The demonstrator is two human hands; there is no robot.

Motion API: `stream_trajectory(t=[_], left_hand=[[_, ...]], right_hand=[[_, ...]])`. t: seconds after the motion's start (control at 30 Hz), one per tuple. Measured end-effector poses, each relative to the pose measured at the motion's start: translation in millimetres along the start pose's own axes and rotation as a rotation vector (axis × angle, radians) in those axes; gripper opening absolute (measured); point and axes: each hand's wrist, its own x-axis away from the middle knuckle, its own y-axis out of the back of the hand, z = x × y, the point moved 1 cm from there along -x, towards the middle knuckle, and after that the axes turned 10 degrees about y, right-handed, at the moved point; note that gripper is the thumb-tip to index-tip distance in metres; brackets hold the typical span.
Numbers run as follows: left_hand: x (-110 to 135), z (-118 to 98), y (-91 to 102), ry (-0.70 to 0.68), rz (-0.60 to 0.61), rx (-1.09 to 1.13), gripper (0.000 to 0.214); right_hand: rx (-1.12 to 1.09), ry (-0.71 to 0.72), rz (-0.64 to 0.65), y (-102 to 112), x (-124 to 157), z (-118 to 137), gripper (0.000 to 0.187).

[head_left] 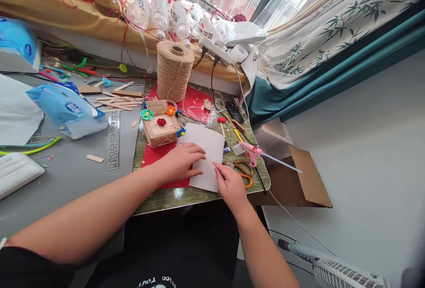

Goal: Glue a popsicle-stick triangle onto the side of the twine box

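Note:
A blank white sheet of paper [204, 146] lies on the green-topped table over part of a red sheet [152, 155]. My left hand [181, 161] rests on the paper's left side, fingers stretched out and thumb apart, holding nothing. Over the lower right of the paper, my right hand [231, 185] is closed in a pinch. A small pale tip shows at its fingertips; what it belongs to is hidden. Just beyond my left hand stands a twine-wrapped box [161, 130] with a red rose and colourful flowers on it. Orange-handled scissors [245, 173] lie right of my right hand.
A pink glue gun [251, 153] with a long glue stick sits at the right table edge. A big twine spool [175, 71] stands behind. Left are a clear stencil ruler [113, 142], wooden sticks [119, 101] and a blue tissue pack [68, 110]. A cardboard box [310, 177] stands beyond the table's right side.

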Motion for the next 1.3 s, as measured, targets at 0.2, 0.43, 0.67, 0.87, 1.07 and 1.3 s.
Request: stream_trajectory(t=[0.2,0.43,0.67,0.87,1.07,1.3], left_hand=[[3.2,3.3,-15.9,0.070,0.102,-0.149,0.049],[-2.8,11.8,-19.2,0.162,0.107,-0.044,0.045],[-4.9,10.4,-19.0,0.163,0.105,-0.034,0.043],[-3.4,10.4,-18.3,0.144,0.138,-0.068,0.051],[-1.3,3.3,-10.3,0.063,0.093,-0.075,0.043],[-0.1,-20.3,-5.5,0.023,-0.063,0.156,0.029]], right_hand=[[0.329,0.111,0.227,-23.6,-25.6,-3.1,0.033],[0.368,0.158,0.345,-30.4,-26.3,8.0,0.028],[0.354,0.101,0.449,-41.5,-12.5,6.5,0.029],[0.079,0.054,0.310,-22.2,12.8,-0.9,0.032],[-0.875,-0.548,-0.279,-8.8,29.4,11.7,0.023],[-1.333,-0.699,-0.328,-12.1,26.0,33.0,0.020]])
